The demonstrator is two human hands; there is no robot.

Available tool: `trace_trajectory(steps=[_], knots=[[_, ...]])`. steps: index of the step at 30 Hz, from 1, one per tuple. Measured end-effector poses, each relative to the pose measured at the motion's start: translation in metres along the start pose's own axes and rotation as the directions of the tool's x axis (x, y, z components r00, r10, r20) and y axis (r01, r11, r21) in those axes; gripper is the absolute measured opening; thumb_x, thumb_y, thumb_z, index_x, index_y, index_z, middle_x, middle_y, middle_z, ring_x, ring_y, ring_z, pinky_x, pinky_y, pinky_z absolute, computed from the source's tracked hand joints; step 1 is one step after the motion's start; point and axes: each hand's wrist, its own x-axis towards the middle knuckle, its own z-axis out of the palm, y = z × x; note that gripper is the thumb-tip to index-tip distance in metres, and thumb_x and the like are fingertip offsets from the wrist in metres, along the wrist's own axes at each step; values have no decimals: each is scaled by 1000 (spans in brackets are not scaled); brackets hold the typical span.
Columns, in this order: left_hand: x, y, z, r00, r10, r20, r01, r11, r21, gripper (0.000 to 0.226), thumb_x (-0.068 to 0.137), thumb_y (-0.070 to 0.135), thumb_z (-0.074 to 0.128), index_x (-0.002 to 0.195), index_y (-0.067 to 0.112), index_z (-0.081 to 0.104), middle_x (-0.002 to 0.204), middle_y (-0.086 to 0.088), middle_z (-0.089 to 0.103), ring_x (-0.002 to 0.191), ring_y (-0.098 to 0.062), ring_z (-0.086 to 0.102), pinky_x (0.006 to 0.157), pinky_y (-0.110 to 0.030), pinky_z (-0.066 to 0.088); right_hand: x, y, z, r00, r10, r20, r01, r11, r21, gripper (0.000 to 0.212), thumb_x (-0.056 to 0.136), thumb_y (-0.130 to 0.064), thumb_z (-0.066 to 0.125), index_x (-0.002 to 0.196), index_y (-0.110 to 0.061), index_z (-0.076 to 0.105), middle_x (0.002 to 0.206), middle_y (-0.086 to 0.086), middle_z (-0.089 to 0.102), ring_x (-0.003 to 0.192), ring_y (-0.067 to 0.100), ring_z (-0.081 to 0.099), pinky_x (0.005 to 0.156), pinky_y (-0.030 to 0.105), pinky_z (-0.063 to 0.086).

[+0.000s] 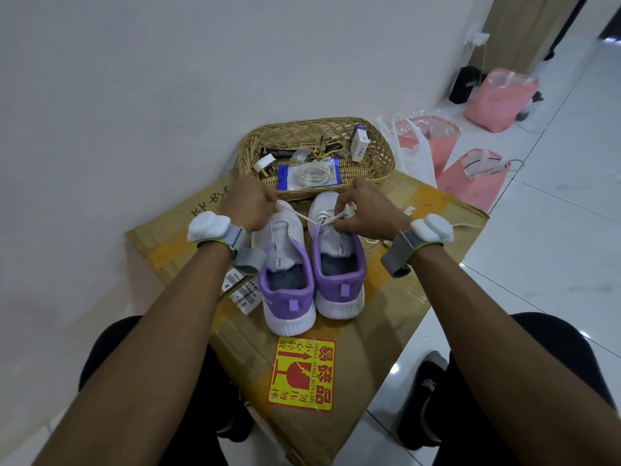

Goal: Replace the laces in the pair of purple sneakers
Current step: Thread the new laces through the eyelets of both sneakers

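While both purple sneakers sit side by side on a taped-up cardboard box [396,307], heels pointing back at the person, all the action is up at the toe end. The left sneaker [289,274] looks bare across the tongue, no lacing I can make out. The right sneaker [336,260] has a white lace [307,219] threaded through its front eyelets.

The left hand [247,205] has its fingers curled in, pinching one end of that lace above the toe of the left sneaker, so the lace runs taut across the gap to the other shoe. The right hand [364,210] is curled too, gripping the lace right over the right sneaker's eyelets. I can't tell exactly which eyelet it's at, the knuckles cover it.

Both wrists have a white tracker pod [208,227] on a grey strap.

Just behind the shoes there's a wicker basket [383,163] with a blue-edged pouch [307,176] of coiled white laces lying in it, plus a roll of white tape [263,162], a small white carton [359,146] and some keys. A red and yellow fragile sticker [302,373] is on the near part of the box. Pink plastic bags [470,179] sit on the tiled floor off to the right.
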Motion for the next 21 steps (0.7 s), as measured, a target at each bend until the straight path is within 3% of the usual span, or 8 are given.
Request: trace_trajectory(steps=[2, 3, 6, 9, 11, 13, 16, 21], knots=[[0, -13, -2, 961, -209, -179, 240, 954, 177, 30, 90, 30, 68, 112, 10, 71, 119, -17, 59, 110, -37, 57, 87, -44, 54, -1, 2, 1, 1000, 2, -13, -2, 1000, 6, 23, 76, -35, 75, 95, -20, 73, 102, 6, 43, 102, 26, 44, 82, 31, 36], [1, -13, -2, 963, -215, -163, 245, 950, 195, 31, 90, 27, 67, 118, 12, 67, 125, -20, 52, 114, -40, 54, 90, -47, 52, -2, 2, 2, 1000, 2, -23, -1, 1000, 10, 22, 76, -34, 75, 94, -21, 73, 100, 5, 42, 101, 26, 44, 82, 31, 36], [-3, 5, -2, 985, 105, 136, -110, 993, 31, 48, 87, 23, 71, 134, 28, 58, 128, -13, 47, 113, -28, 52, 95, -37, 47, 0, 3, 2, 1000, 7, -13, -7, 1000, 21, 21, 76, -33, 75, 94, -22, 72, 99, 4, 42, 101, 26, 45, 81, 30, 34], [-13, 25, -1, 884, 374, 282, -333, 925, -184, 25, 88, 34, 74, 112, 26, 75, 97, 8, 63, 92, -9, 53, 69, -7, 34, 2, 4, 2, 1000, 11, 10, -11, 1000, 24, 22, 76, -31, 75, 96, -22, 71, 98, 4, 42, 100, 25, 44, 79, 27, 30], [-8, 19, 0, 905, 368, 212, -331, 924, -192, 15, 89, 32, 74, 96, 21, 81, 86, 7, 68, 85, -9, 57, 67, -7, 37, 2, 5, 1, 1000, 13, 23, -14, 999, 38, 25, 76, -31, 76, 99, -22, 69, 98, 4, 43, 100, 25, 46, 78, 28, 32], [0, 4, -2, 959, 260, 114, -251, 964, -82, 15, 88, 36, 74, 93, 24, 81, 93, 3, 74, 89, -18, 63, 74, -27, 48, 1, 7, -1, 999, 21, 43, -23, 998, 55, 33, 77, -32, 75, 107, -21, 65, 100, 3, 48, 101, 24, 49, 79, 31, 38], [1, -4, -4, 982, 163, 97, -163, 987, -7, 14, 86, 37, 75, 95, 28, 81, 105, 1, 73, 97, -21, 63, 79, -33, 49, -2, 11, -11, 989, 80, 127, -98, 985, 143, 40, 87, -44, 68, 112, -14, 58, 96, -1, 54, 90, 18, 53, 76, 31, 41], [-10, 15, 1, 933, 325, 154, -294, 936, -196, 18, 87, 39, 75, 100, 27, 79, 83, 7, 63, 76, -5, 51, 64, -23, 37, -5, 21, -17, 943, 155, 295, -175, 984, 42, 40, 100, -42, 46, 73, -15, 56, 74, 0, 53, 74, 21, 48, 68, 33, 38]])
